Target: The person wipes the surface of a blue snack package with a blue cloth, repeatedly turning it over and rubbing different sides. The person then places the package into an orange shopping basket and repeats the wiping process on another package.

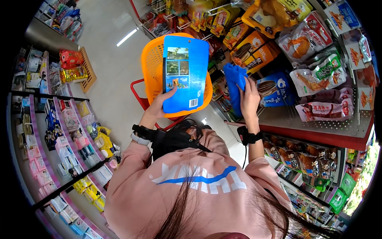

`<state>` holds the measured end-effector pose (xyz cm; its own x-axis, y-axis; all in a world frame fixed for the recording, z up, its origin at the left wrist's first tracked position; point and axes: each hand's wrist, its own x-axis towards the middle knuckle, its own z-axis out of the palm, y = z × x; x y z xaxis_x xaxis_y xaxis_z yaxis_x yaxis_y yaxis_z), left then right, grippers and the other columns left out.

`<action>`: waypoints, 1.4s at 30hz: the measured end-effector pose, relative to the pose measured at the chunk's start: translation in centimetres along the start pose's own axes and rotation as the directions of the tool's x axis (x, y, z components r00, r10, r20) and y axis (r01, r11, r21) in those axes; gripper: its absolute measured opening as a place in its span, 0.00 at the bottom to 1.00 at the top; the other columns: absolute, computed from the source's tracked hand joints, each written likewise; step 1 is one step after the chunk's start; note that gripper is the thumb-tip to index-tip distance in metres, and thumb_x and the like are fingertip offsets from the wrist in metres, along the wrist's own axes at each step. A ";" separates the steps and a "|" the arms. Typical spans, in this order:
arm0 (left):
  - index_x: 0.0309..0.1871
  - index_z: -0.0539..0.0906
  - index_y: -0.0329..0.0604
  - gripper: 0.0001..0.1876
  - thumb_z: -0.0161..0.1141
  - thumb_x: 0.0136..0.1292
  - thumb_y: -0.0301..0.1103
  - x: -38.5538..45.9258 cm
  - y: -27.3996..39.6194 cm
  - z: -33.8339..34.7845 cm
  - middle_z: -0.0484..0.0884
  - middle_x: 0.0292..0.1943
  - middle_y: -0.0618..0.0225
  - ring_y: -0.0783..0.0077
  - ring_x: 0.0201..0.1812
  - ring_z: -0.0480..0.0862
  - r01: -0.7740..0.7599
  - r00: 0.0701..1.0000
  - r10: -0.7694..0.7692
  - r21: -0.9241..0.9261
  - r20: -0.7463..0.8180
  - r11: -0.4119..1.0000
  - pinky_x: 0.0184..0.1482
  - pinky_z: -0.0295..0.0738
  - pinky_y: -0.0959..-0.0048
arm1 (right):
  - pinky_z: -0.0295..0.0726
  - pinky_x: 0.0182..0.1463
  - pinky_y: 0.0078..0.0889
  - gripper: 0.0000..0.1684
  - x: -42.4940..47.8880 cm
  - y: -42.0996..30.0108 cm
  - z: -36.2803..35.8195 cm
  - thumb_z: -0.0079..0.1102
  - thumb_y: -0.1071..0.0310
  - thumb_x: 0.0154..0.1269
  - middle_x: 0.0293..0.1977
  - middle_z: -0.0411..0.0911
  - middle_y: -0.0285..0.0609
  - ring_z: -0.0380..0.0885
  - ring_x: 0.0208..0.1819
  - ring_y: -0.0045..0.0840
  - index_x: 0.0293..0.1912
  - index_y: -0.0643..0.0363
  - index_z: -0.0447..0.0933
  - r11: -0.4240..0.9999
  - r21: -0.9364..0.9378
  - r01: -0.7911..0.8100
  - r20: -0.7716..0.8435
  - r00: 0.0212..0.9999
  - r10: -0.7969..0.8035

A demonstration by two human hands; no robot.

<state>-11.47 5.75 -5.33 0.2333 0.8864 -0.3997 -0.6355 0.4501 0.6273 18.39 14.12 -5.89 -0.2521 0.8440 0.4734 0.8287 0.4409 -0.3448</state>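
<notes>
My left hand (158, 104) grips the lower left edge of a flat blue snack packet (197, 74), its thumb lying on the printed face. That packet has small photos and a barcode, and it is above an orange plastic basket (152, 67) with perforated sides. In my right hand (250, 97) is a bunched blue cloth (234, 86), held beside the hanging snack racks. Just right of those fingers hangs a blue bag of sunflower seeds (274, 89). The packet hides most of the basket's inside.
Snack bags hang from hooks on a pegboard rack (322, 119) at the right, above a red shelf edge (328, 136). Tiered shelves (56, 143) of small packaged goods line the left. A red basket handle (138, 95) and a slatted wooden crate (88, 70) stand near the aisle floor (110, 65).
</notes>
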 end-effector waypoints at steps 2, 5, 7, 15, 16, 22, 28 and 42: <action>0.65 0.64 0.38 0.29 0.59 0.64 0.39 -0.4 0.7 -0.8 0.72 0.58 0.57 0.63 0.57 0.75 -0.066 0.995 0.065 0.000 -0.076 0.998 0.56 0.75 0.66 | 0.78 0.46 0.39 0.21 -0.5 -0.2 1.8 0.60 0.70 0.59 0.49 0.75 0.53 0.77 0.44 0.45 0.52 0.64 0.71 1.000 -0.018 0.006 0.045 0.999 -0.005; 0.64 0.64 0.38 0.29 0.60 0.64 0.40 -0.6 0.9 -1.6 0.72 0.58 0.56 0.63 0.57 0.75 -0.120 0.991 0.122 0.033 -0.057 0.992 0.56 0.75 0.65 | 0.79 0.43 0.39 0.22 -0.5 -1.4 3.8 0.61 0.62 0.60 0.48 0.75 0.52 0.78 0.42 0.43 0.51 0.64 0.72 0.998 -0.010 0.055 0.119 0.991 -0.053; 0.64 0.64 0.37 0.29 0.60 0.64 0.40 -0.5 0.8 -2.1 0.72 0.57 0.57 0.64 0.56 0.75 -0.120 0.991 0.120 0.004 -0.062 0.993 0.56 0.74 0.65 | 0.79 0.44 0.40 0.23 -1.3 -2.3 5.3 0.61 0.59 0.60 0.48 0.74 0.52 0.78 0.44 0.44 0.51 0.63 0.73 0.996 0.055 0.066 0.284 0.956 -0.079; 0.61 0.68 0.39 0.26 0.59 0.65 0.42 0.1 1.3 -1.9 0.74 0.55 0.59 0.67 0.54 0.76 -0.082 0.995 0.076 -0.109 -0.058 0.991 0.53 0.75 0.67 | 0.68 0.60 0.50 0.33 -3.5 -2.8 8.9 0.57 0.65 0.62 0.66 0.50 0.66 0.62 0.61 0.57 0.63 0.66 0.59 0.995 0.023 0.095 0.401 0.911 -0.096; 0.61 0.68 0.40 0.25 0.58 0.65 0.42 0.1 1.4 -1.7 0.74 0.55 0.60 0.67 0.53 0.77 -0.065 0.997 0.060 -0.122 -0.040 0.990 0.53 0.76 0.68 | 0.68 0.60 0.50 0.32 -3.2 -3.5 8.3 0.57 0.67 0.62 0.66 0.49 0.68 0.61 0.61 0.58 0.62 0.68 0.59 0.997 -0.003 0.080 0.401 0.913 -0.072; 0.62 0.68 0.41 0.23 0.54 0.68 0.41 0.2 1.5 -0.6 0.76 0.55 0.62 0.67 0.53 0.78 -0.006 1.000 0.007 -0.042 0.025 0.999 0.53 0.76 0.67 | 0.79 0.52 0.39 0.23 -3.7 -3.8 8.2 0.53 0.82 0.57 0.64 0.53 0.71 0.73 0.54 0.53 0.53 0.80 0.65 0.971 -0.220 0.092 0.160 0.985 -0.057; 0.67 0.62 0.43 0.30 0.45 0.70 0.53 0.8 1.0 0.2 0.71 0.61 0.61 0.68 0.58 0.74 -0.069 0.964 0.082 -0.061 0.254 0.996 0.56 0.74 0.67 | 0.79 0.50 0.37 0.22 -4.0 -3.2 7.0 0.55 0.81 0.53 0.60 0.64 0.63 0.75 0.52 0.46 0.50 0.76 0.68 0.989 -0.122 0.088 0.155 0.985 -0.068; 0.71 0.55 0.46 0.42 0.26 0.64 0.70 1.6 1.0 0.9 0.66 0.65 0.60 0.67 0.62 0.70 -0.127 0.963 0.121 0.011 0.240 0.992 0.59 0.72 0.68 | 0.77 0.39 0.40 0.14 -8.0 -7.7 8.7 0.63 0.70 0.54 0.36 0.79 0.51 0.78 0.38 0.45 0.41 0.61 0.78 0.880 0.416 0.228 0.216 0.916 -0.339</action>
<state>-11.02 7.67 -4.72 0.3247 0.9340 -0.1488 -0.6522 0.3351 0.6800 9.69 6.62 -14.09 -0.6196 0.6891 0.3758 0.4641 0.7078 -0.5326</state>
